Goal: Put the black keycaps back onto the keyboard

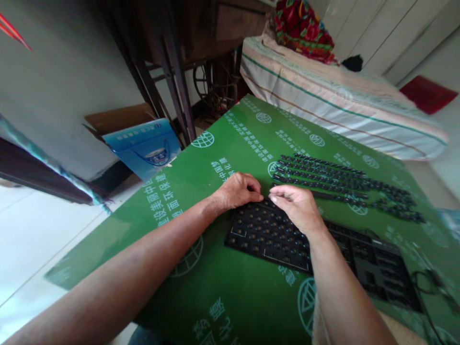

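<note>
A black keyboard (pixel 266 235) without its keycaps lies at an angle on the green table, its rows of sockets showing. At its far edge is my left hand (pixel 241 192), closed, with thumb and index finger pinched together low over the top row. My right hand (pixel 297 205) faces it a short way to the right, thumb and fingers pinched just above the same edge. Whatever either pinch holds is too small or hidden to make out. Beyond the hands, loose black keycaps (pixel 319 178) lie in several long rows. My right forearm covers part of the keyboard.
The green printed table (pixel 201 191) has Chinese lettering. To the right are a black slotted panel (pixel 384 273) and a dark cable (pixel 426 287). A blue bag (pixel 143 146) stands on the floor at left. Behind are a treadle stand (pixel 215 86) and a bed (pixel 338 100).
</note>
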